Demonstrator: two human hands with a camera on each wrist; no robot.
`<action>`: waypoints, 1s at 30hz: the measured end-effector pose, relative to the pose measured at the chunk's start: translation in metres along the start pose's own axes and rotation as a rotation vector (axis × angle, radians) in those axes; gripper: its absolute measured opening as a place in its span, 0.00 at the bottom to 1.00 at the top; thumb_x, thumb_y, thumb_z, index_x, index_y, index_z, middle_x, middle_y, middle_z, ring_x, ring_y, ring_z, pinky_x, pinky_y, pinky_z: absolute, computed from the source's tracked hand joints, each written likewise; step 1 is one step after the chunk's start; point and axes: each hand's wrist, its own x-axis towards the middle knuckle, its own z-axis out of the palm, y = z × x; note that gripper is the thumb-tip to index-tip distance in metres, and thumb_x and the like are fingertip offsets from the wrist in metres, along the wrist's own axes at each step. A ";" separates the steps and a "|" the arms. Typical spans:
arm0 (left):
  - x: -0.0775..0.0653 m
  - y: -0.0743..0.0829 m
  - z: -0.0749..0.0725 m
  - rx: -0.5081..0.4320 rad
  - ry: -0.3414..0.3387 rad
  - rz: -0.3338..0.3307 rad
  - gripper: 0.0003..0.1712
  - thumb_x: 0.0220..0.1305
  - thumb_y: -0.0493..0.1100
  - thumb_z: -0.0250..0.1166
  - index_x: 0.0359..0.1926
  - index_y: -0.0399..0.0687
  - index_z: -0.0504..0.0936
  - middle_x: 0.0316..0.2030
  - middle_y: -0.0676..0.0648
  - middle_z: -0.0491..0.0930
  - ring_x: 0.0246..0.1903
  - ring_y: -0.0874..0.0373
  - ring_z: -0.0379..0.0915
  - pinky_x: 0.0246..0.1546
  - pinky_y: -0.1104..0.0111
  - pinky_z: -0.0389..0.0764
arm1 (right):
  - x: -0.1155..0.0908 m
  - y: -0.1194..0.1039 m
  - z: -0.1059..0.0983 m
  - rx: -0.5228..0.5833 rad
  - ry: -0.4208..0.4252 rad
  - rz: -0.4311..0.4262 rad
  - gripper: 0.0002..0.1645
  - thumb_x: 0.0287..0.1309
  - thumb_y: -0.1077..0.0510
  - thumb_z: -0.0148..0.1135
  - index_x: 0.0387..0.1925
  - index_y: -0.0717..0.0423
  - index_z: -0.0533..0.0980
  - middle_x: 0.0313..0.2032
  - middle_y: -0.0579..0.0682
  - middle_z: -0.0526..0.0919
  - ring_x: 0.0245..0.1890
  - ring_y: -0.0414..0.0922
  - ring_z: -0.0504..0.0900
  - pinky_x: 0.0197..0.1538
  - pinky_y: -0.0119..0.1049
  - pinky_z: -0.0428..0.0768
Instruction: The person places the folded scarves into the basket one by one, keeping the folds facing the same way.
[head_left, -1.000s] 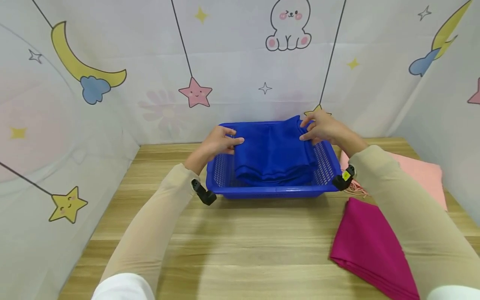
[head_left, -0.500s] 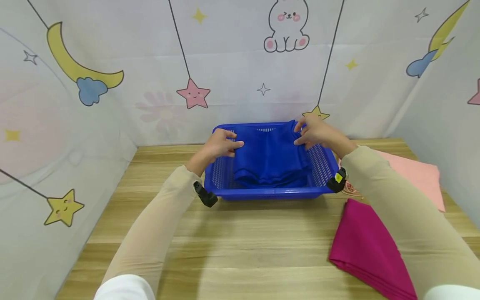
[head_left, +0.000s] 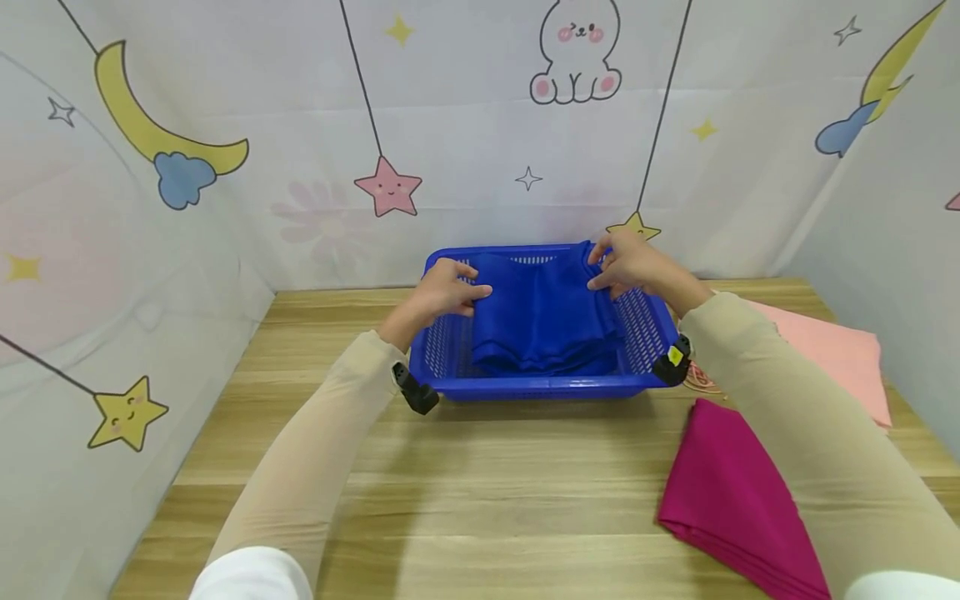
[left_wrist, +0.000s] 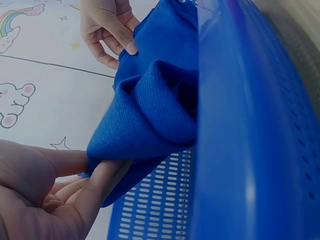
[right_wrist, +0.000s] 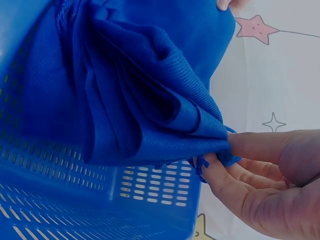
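Observation:
A folded blue cloth, probably a scarf with a fringe, sags in layers inside a blue plastic basket. My left hand pinches its left upper corner between thumb and fingers, as the left wrist view shows with the cloth hanging from the grip. At the opposite upper corner, my right hand pinches the gathered layers; short fringe strands poke out by the fingertips in the right wrist view, beside the cloth's stacked folds. The cloth's underside is hidden.
A folded magenta cloth lies on the wooden table at the right front. Behind my right forearm is a folded pink cloth with a fringe. A printed white curtain stands right behind the basket.
Compared with a second ago, my right hand has come slightly left and down with its corner of the blue cloth, lowering that peak. Over the last half second little has moved.

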 end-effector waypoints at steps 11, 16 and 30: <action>0.000 0.002 0.003 0.029 0.000 -0.001 0.31 0.69 0.39 0.65 0.68 0.30 0.68 0.65 0.35 0.69 0.42 0.45 0.84 0.46 0.58 0.83 | 0.003 0.000 0.001 -0.035 0.011 -0.003 0.20 0.56 0.74 0.68 0.49 0.75 0.71 0.23 0.52 0.69 0.21 0.43 0.75 0.30 0.39 0.86; -0.001 0.002 0.006 0.053 -0.015 -0.020 0.30 0.70 0.38 0.64 0.68 0.30 0.68 0.61 0.34 0.73 0.42 0.45 0.84 0.46 0.58 0.83 | 0.003 0.002 0.003 -0.038 -0.007 0.011 0.21 0.56 0.74 0.68 0.50 0.76 0.71 0.24 0.52 0.70 0.21 0.44 0.77 0.31 0.40 0.86; -0.002 0.000 0.007 0.094 -0.016 -0.030 0.30 0.70 0.39 0.65 0.67 0.30 0.69 0.59 0.33 0.75 0.41 0.46 0.85 0.40 0.64 0.85 | 0.005 0.002 0.008 -0.034 -0.028 -0.020 0.21 0.53 0.76 0.68 0.48 0.80 0.71 0.20 0.51 0.71 0.17 0.42 0.76 0.28 0.40 0.86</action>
